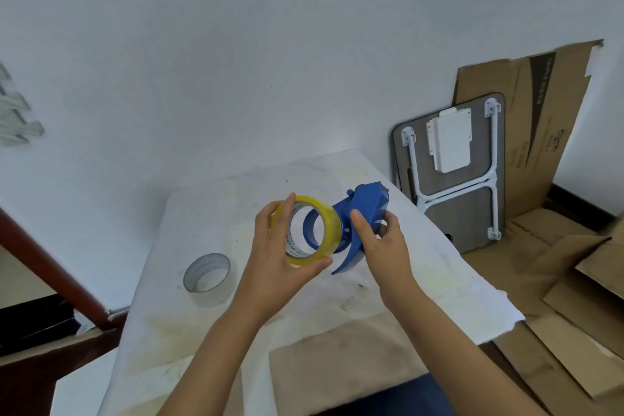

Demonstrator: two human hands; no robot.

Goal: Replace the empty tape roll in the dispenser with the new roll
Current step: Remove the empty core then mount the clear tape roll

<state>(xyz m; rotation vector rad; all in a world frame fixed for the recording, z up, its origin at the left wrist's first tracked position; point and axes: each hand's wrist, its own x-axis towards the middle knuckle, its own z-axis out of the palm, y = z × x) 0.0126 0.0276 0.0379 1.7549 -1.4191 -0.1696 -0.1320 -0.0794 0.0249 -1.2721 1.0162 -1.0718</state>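
Note:
Above the table I hold a new yellow tape roll [332,224] in my left hand [280,257], thumb under it and fingers over its top. Right beside it is the blue tape dispenser [366,204], gripped by my right hand [381,240] at its handle. The roll's opening faces the dispenser's blue round hub, which shows through the roll's hole; roll and hub overlap in view, and I cannot tell whether the roll is seated on it. An empty grey tape core [207,275] stands on the table to the left, apart from both hands.
The table [337,324] has a stained white cloth and stands against a pale wall. A folded small table [452,172] leans on the wall at right, with flattened cardboard [557,280] behind it and on the floor. A brown wooden bar [50,260] slants at left.

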